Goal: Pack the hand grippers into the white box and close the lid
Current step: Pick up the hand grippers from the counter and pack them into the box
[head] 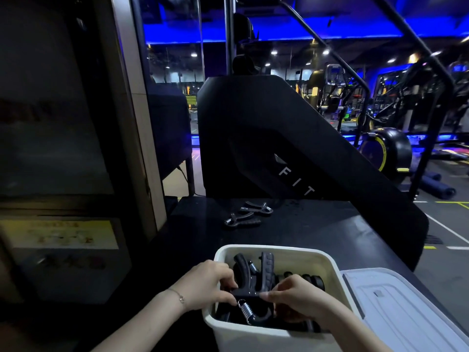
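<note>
With both hands (208, 285) (294, 298) pinched on the hand gripper (247, 292), seat it flat among those in the white box (330, 270).

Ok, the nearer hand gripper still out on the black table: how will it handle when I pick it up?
The nearer hand gripper looks rigid, so it probably won't flop. Its ribbed handle should resist slipping. The V shape lies flat on the black table, so rolling seems unlikely, though the handles may spring if squeezed.

left hand (205, 284) + right hand (295, 297) | holding hand gripper (250, 292) | over white box (327, 262)
</note>
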